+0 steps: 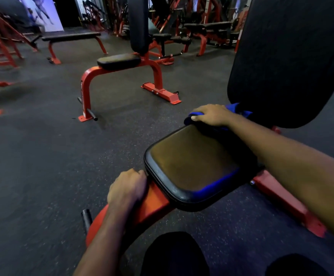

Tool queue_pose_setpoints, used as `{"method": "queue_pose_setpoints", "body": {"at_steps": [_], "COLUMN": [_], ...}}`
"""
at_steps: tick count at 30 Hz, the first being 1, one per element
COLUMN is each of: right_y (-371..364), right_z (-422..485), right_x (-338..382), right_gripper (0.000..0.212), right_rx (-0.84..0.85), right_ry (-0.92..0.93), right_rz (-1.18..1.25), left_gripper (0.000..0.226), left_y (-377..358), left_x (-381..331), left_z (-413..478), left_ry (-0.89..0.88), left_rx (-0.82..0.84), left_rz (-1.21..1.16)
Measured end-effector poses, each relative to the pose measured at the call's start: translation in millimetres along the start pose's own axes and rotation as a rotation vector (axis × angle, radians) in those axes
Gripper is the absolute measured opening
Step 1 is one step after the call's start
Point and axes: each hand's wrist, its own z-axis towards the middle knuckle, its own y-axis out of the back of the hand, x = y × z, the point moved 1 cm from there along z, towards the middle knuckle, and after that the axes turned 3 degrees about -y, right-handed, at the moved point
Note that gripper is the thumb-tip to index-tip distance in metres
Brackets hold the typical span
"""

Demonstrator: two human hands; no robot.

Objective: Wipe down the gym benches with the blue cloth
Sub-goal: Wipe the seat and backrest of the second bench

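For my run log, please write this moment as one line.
right hand: holds blue cloth on seat pad | left hand: grips red frame

Dark speckled rubber floor (42, 156)

Most of the blue cloth (234, 107) lies hidden under the right hand (212, 115); only bunched folds show by the fingers and behind the wrist. The right forearm covers the far corner of the seat pad (186, 166). The upright back pad (289, 62) runs off the top and right edges. The fingertips of the left hand (127, 188) vanish over the red frame (154, 200). The far machines (208, 30) and the poster (40, 12) are too blurred to make out.
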Motion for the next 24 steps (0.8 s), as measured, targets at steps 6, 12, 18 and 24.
{"method": "queue_pose_setpoints", "body": {"at_steps": [6, 12, 18, 24], "right_y": [5.5, -2.3, -9.2, 9.7], "right_z": [14.1, 28.6, -0.9, 19.7], "right_x": [-14.3, 71.6, 76.4, 18.0], "right_gripper": [0.054, 0.058, 0.046, 0.058], "right_rx": [0.089, 0.23, 0.145, 0.097], "right_ry": [-0.143, -0.092, 0.087, -0.228], "right_rz": [0.002, -0.158, 0.021, -0.072], "left_gripper": [0.045, 0.045, 0.044, 0.045], "left_y": [-0.7, 3.0, 4.4, 2.1], "left_x": [-1.1, -2.9, -3.8, -0.5], "left_z": [1.0, 0.5, -2.8, -2.7], "left_ry": [0.023, 0.058, 0.096, 0.112], "left_rx": [-0.012, 0.003, -0.026, -0.121], "left_rz": [0.019, -0.018, -0.067, -0.104]}}
